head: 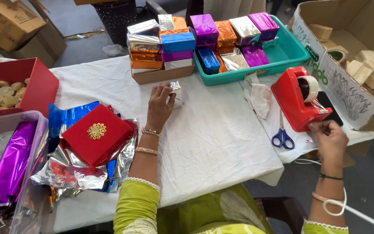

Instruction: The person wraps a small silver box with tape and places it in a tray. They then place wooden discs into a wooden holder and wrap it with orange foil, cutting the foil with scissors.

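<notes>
While on silver box (left hand)

Table w/ white cloth is carrying a teal tray, red tape dispenser, blue scissors. Foil sheets are lying at left edge.

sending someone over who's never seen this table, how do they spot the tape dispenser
Start at the teal tray of foil-wrapped boxes at the table's far side. Just right of it, near the table edge, sits the tape dispenser, with blue-handled scissors beside it. It is the only chunky red plastic piece holding a tape roll.
</notes>
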